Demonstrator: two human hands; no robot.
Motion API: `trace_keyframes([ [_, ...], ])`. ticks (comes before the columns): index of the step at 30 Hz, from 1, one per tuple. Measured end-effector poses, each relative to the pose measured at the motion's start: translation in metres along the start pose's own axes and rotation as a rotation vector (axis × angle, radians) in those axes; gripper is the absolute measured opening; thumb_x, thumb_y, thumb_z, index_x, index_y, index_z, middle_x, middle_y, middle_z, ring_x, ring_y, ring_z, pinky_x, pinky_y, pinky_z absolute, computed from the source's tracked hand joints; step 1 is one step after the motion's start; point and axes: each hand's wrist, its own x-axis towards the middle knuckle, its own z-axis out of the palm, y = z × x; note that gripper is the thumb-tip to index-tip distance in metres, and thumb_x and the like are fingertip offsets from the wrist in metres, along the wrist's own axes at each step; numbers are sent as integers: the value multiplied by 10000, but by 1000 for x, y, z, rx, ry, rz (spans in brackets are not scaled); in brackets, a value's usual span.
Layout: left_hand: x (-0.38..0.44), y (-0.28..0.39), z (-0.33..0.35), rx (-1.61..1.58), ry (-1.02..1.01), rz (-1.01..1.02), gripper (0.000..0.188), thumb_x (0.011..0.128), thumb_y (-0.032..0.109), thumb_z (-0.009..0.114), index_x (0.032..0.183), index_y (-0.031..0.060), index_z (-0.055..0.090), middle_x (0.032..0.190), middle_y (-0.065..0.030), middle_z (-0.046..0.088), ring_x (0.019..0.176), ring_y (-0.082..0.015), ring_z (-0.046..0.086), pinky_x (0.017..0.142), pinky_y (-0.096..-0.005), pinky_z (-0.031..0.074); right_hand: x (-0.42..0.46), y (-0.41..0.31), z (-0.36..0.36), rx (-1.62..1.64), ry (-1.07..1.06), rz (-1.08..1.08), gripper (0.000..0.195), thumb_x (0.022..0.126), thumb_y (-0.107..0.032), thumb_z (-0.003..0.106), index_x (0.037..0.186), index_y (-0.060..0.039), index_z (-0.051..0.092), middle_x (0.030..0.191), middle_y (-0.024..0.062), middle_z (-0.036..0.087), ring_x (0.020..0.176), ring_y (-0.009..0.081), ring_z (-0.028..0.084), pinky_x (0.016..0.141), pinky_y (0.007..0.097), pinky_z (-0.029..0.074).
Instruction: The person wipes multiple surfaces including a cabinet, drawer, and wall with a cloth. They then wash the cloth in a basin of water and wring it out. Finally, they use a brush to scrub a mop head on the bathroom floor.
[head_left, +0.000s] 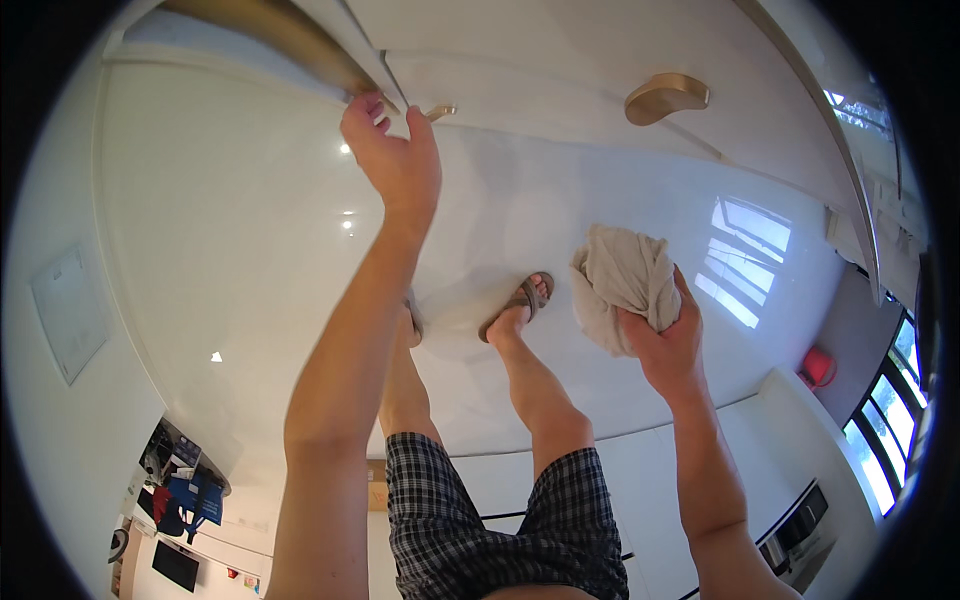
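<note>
My right hand (671, 352) grips a bunched beige cloth (626, 281), held above the glossy pale floor. The thumb presses into its folds, and the far fingers are partly hidden behind it. My left hand (397, 154) is raised to the edge of a gold-brown panel (277, 34), perhaps a cabinet door, which looks blurred. Its fingers curl at the panel's lower end and the thumb stands apart. Whether they grip the edge cannot be made out. Just right of the thumb is a small gold handle (442, 112) on the white cabinet front.
A larger gold handle (667, 97) sticks out from a white cabinet door (540, 67). My sandaled foot (521, 304) stands on the floor (225, 247). Cabinets (660, 472) line the near side. A red container (817, 367) stands by the windows, and bags (195, 495) sit lower left.
</note>
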Motion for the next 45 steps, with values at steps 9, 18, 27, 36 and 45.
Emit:
trace_keyframes([
  [9, -20, 73, -51, -169, -28, 21, 395, 971, 7, 545, 1355, -34, 461, 1341, -141, 527, 1164, -220, 591, 918, -292, 510, 49, -15, 34, 127, -119, 31, 357, 859, -118, 640, 1188, 22, 626, 1034, 91, 655, 937, 181, 628, 844, 326, 505],
  [18, -149, 44, -164, 15, -386, -404, 270, 963, -52, 520, 1229, -12, 551, 1145, -115, 621, 927, -188, 671, 797, -292, 554, 217, 42, 191, 557, -334, 550, 410, 822, -212, 760, 1137, 22, 642, 1094, 118, 683, 960, 219, 671, 824, 375, 552],
  [27, -165, 52, -173, -35, -427, -519, 260, 946, -68, 531, 1199, -17, 561, 1071, -106, 621, 849, -174, 679, 717, -289, 565, 269, 43, 245, 425, 79, 487, 494, 716, -341, 832, 1010, 34, 697, 1007, 131, 718, 901, 227, 690, 775, 369, 552],
  [36, -111, 68, -157, -19, -510, -399, 222, 990, 17, 544, 1209, -2, 576, 833, -56, 668, 817, -100, 651, 759, -245, 515, 278, 44, 225, 284, 97, 366, 487, 702, -368, 779, 998, 15, 723, 1016, 159, 728, 932, 274, 695, 811, 385, 539],
  [45, -81, 72, -128, 13, -552, -300, 246, 922, -29, 586, 1166, 1, 603, 1104, -120, 642, 778, -168, 649, 670, -285, 534, 272, 37, 220, -169, 139, 357, 499, 739, -434, 684, 1049, -48, 745, 1104, 201, 721, 1041, 358, 686, 867, 432, 547],
])
